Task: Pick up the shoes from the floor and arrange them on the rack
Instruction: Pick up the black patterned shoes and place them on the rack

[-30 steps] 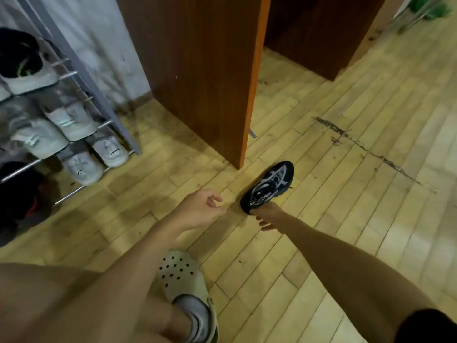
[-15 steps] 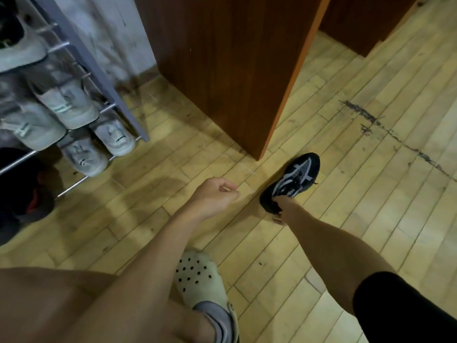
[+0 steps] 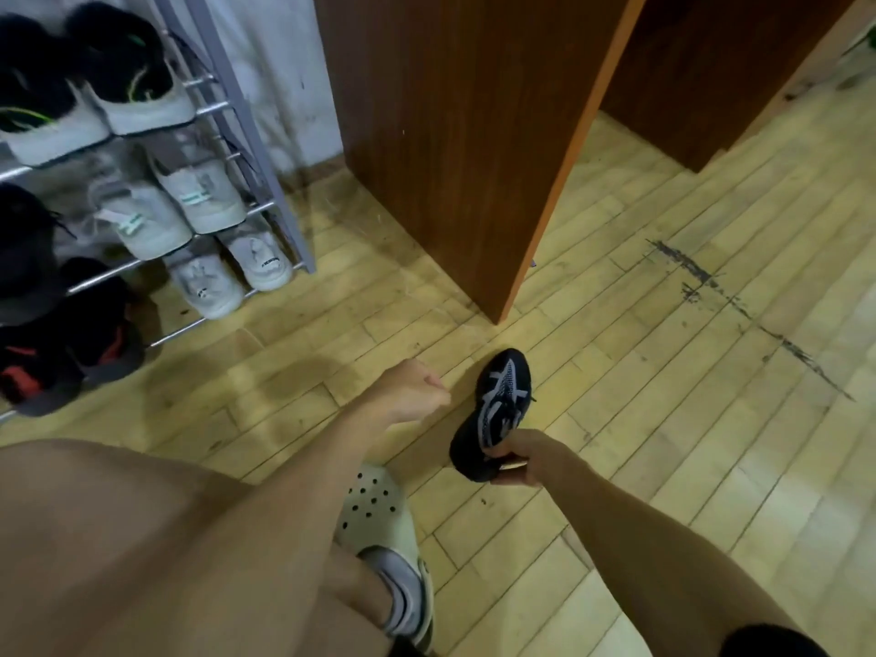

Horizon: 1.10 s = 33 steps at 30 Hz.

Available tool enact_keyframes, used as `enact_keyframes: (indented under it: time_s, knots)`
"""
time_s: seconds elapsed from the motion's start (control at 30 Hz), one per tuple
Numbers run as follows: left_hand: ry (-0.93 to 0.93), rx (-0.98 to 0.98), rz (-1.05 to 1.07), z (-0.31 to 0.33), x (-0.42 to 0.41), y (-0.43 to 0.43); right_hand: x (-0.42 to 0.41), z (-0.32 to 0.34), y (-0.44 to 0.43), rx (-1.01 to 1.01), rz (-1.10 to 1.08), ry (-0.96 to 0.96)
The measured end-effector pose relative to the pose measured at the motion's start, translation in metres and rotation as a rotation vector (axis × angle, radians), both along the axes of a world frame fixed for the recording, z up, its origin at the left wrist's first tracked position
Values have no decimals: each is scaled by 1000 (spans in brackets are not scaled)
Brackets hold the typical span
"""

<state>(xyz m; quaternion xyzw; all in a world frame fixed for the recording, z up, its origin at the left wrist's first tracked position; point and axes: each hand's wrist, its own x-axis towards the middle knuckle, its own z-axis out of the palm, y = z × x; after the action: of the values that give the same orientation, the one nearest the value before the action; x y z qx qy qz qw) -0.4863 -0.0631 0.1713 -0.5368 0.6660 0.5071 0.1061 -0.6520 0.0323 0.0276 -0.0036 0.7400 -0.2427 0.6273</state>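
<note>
Shoe point(image 3: 497, 414), black w/ grey-white knit pattern, sits lower centre of the frame, gripped at its heel end by the right hand point(image 3: 519, 459); toe points up-frame toward the wooden panel. Can't tell if the sole is touching the floor point(image 3: 663, 419) or just off it. Right hand's fingers are wrapped round the heel/collar, forearm running in from lower right, w/ a dark sleeve edge at the bottom right corner.

Left hand point(image 3: 410, 393) is curled into a loose fist, holding nothing, just left of the shoe and apart from it; its arm comes in from the lower left.

Below the hands, centre bottom, a pale clog point(image 3: 379, 519) w/ holes is on the person's foot, grey-white sock showing at the heel strap.

Shoe rack point(image 3: 246, 120) stands at upper left, grey metal frame w/ chrome rails, against a whitish wall. Top rail visible carries dark shoes w/ pale soles; next one down pale grey-white sneakers point(image 3: 170, 206); lowest tier has two more white sneakers at its right end and black-red shoes point(image 3: 61, 353) at far left. Rack is well apart from the held shoe.

Brown wooden panel point(image 3: 455, 125) w/ orange edge fills top centre, its lower corner near the shoe's toe. Floor is light wood parquet w/ a dark scuff streak at centre right.
</note>
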Motion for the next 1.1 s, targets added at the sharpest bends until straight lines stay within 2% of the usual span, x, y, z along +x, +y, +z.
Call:
enact_keyframes:
  time_s: [0.13, 0.27, 0.43, 0.6, 0.73, 0.93, 1.1]
  knots:
    - [-81, -76, -1, 18, 17, 21, 22, 37, -9, -99, 182, 28]
    - [-75, -96, 182, 46, 54, 24, 59, 97, -41, -250, 350, 30]
    - [101, -61, 610, 86, 118, 18, 114, 188, -85, -487, 561, 2]
    - [337, -304, 894, 139, 190, 10, 197, 278, -115, -729, 786, 30]
    - [468, -401, 1046, 181, 268, 19, 279, 332, -126, -875, 912, 74]
    - [567, -433, 1286, 199, 398, 75, 427, 361, -112, -891, 1205, 123]
    - [454, -404, 1414, 156, 487, 143, 531, 341, -67, -819, 1359, 115]
